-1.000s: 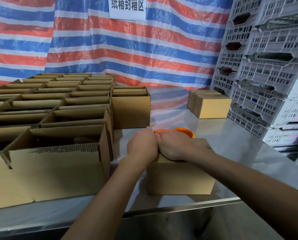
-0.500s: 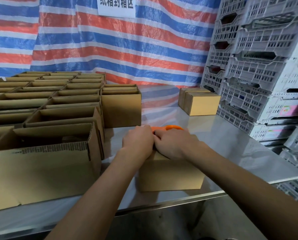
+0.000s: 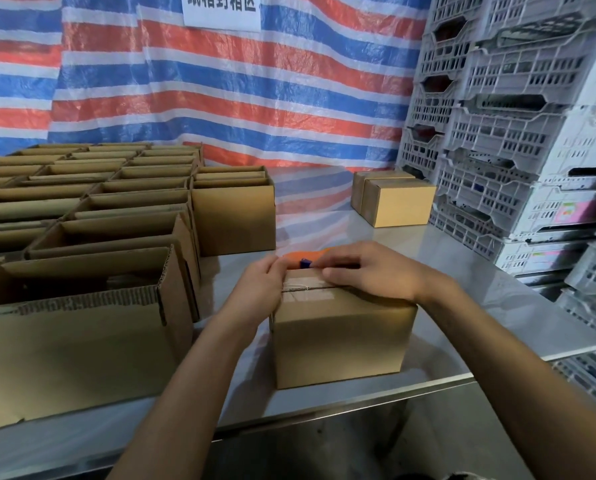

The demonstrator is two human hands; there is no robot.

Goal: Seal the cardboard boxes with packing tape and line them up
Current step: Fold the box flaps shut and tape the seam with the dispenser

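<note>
Box (image 3: 341, 341): left hand (image 3: 258, 292) grips, right hand (image 3: 372, 275) presses; open boxes (image 3: 81, 348) left, crates (image 3: 518, 133) right.

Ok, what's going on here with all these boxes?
A person is sealing a cardboard box at the front of the steel table. The left hand holds its left end, the right hand lies on top by the taped seam. An orange tape dispenser sits behind. Left of it stand open boxes; two closed boxes stand far right.
</note>
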